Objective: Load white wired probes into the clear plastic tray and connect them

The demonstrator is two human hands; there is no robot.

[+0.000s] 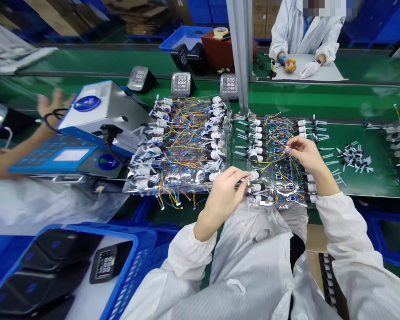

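Two bare hands work over a clear bag (276, 200) of wired white plugs (253, 153) on the green surface (363, 178): left hand (224, 195) fingers closed on one plug (254, 175), right hand (306, 155) fingers pinching thin wires (280, 153)

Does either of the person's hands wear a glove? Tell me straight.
No, the left hand and the right hand are both bare, among coloured wires.

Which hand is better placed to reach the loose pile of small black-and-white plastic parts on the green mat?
Probably the right hand: it sits nearer the pile, while the left hand is farther away, at a white connector.
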